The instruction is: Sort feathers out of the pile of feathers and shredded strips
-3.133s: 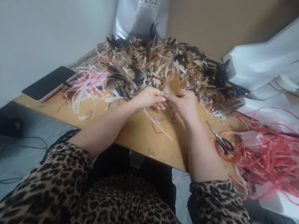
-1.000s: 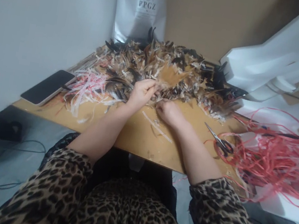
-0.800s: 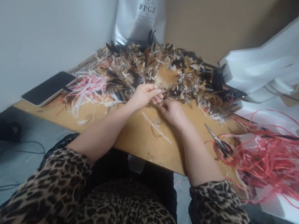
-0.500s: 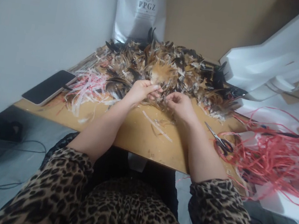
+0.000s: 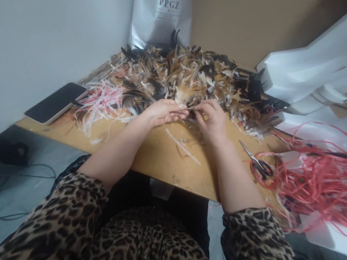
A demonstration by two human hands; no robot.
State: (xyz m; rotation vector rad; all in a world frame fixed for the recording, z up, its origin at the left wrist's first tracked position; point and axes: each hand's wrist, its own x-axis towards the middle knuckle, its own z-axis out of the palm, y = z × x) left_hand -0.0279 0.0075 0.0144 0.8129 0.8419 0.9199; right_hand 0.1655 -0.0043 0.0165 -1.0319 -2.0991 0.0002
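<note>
My left hand [image 5: 168, 112] is closed in a pinch at the base of a tan and white feather tuft [image 5: 186, 93], whose fluffy end points away from me. Close beside it, my right hand [image 5: 211, 118] pinches at the same base. Whatever thin piece sits between its fingertips is too small to make out. Behind both hands spreads a large heap of brown, tan and black feathers [image 5: 157, 68]. A thin whitish strip [image 5: 183, 147] lies on the wooden table [image 5: 156, 158] in front of my hands.
Scissors [image 5: 256, 160] lie right of my right forearm, beside a tangle of red ribbon strips [image 5: 326, 185]. At the left are a phone [image 5: 55, 102] and a bundle of pink and white strips [image 5: 102, 101]. A silver bag [image 5: 160, 22] stands behind the feathers; white bags [image 5: 322, 65] are at right.
My right hand has moved up and in toward my left fingertips. My left hand has turned slightly and lowered a little, with the feather tuft still in it. The view has shifted slightly.
</note>
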